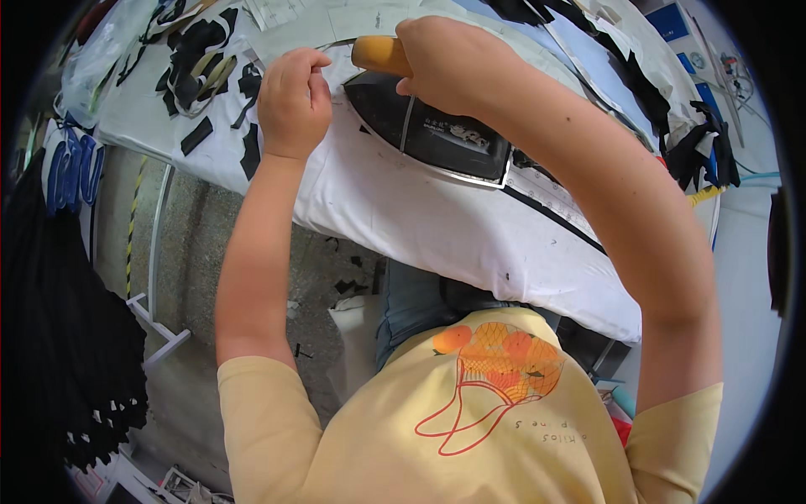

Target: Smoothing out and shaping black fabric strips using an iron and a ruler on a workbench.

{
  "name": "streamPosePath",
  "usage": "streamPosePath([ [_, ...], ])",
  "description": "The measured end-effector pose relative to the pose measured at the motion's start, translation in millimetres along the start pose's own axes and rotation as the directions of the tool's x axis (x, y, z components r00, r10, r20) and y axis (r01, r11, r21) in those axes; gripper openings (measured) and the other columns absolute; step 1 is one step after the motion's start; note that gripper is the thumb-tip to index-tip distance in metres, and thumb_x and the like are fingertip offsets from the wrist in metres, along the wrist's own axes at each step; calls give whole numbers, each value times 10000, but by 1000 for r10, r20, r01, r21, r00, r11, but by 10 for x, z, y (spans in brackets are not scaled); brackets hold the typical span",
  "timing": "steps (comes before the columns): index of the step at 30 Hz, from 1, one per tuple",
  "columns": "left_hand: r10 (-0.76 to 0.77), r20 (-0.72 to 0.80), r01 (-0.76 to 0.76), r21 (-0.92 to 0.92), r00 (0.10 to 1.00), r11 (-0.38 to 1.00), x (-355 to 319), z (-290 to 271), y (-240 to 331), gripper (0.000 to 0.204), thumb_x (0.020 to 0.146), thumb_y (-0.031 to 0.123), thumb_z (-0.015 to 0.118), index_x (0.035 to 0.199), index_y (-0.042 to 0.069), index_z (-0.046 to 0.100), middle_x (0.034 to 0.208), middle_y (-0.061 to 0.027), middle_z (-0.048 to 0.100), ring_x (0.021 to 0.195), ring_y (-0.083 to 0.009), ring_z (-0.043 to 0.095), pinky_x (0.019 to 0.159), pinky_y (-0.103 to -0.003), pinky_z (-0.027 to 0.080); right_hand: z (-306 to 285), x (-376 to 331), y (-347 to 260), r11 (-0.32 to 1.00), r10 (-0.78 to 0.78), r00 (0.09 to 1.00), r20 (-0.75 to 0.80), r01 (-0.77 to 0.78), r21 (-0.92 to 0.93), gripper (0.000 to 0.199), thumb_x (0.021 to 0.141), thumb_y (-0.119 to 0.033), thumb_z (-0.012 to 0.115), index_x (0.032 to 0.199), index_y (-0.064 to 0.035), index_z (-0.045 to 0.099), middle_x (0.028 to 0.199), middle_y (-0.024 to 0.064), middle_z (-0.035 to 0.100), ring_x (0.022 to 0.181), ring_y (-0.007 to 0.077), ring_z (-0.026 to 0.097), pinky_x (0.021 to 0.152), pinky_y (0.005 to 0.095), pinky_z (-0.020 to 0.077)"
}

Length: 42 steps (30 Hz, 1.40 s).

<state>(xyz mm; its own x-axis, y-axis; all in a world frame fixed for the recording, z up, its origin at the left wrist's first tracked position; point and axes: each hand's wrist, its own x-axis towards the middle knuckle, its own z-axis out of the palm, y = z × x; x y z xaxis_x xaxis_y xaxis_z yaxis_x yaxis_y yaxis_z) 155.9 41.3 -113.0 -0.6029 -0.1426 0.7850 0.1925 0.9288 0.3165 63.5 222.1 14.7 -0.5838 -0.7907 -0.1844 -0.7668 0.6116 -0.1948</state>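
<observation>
My right hand (445,63) is wrapped round the yellow-brown handle (379,54) of a black iron (420,126). The iron has a silver edge and rests at the near side of a white cloth-covered table (369,197). To the left of its tip is my left hand (294,102), with bent fingers and the thumb close to them. Whatever its fingertips hold is hidden. A thin dark line runs between that hand and the iron's handle. From under the iron's back end, a white ruler-like strip (550,191) and a black strip (554,212) extend to the right.
Black fabric scraps (197,63) lie at the table's far left, with small black pieces (197,136) nearer. Pale sheets (353,21) and long black strips (625,63) cover the back. Black cloth (71,328) hangs at left, beside a metal table leg (157,227).
</observation>
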Motion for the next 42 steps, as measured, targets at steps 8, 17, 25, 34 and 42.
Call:
streamPosePath([
  [8,-96,46,96,13,994,995,-62,43,-57,176,801,-25,557,938,76,606,888,-84,653,853,-305,623,763,-405,496,-127,-665,501,967,251,960,127,-255,14,377,763,-194,785,1086,-56,649,1016,161,685,969,350,658,822,441,522],
  [17,-48,183,26,123,982,992,-22,-7,82,176,847,5,567,992,70,641,1010,-118,664,964,-322,617,861,-408,480,-168,-2999,2282,791,605,794,61,-608,60,412,736,-114,795,1077,-30,580,990,194,635,973,372,599,856,406,465],
  [25,271,481,-124,-316,833,941,-82,426,1945,174,817,39,633,986,77,654,1038,-92,651,968,-303,615,834,-411,481,272,-4771,3614,600,797,572,-197,-787,142,345,778,-114,767,1062,-42,584,930,183,647,919,406,594,797,426,463],
  [34,263,604,-116,-271,753,956,-332,1027,3070,286,861,177,646,1128,78,633,1120,-101,583,1066,-295,542,922,-412,432,716,-4581,3369,744,299,533,-792,-650,-157,467,814,-311,755,1206,-114,596,1266,113,589,1165,326,542,980,448,415],
  [42,241,558,-136,-223,794,965,-317,1248,3425,302,871,161,625,1160,76,616,1107,-114,588,1045,-308,548,931,-427,417,1419,-4063,2378,902,432,714,-550,-346,259,318,822,-217,710,1096,-74,639,1150,120,589,1098,315,542,952,414,417],
])
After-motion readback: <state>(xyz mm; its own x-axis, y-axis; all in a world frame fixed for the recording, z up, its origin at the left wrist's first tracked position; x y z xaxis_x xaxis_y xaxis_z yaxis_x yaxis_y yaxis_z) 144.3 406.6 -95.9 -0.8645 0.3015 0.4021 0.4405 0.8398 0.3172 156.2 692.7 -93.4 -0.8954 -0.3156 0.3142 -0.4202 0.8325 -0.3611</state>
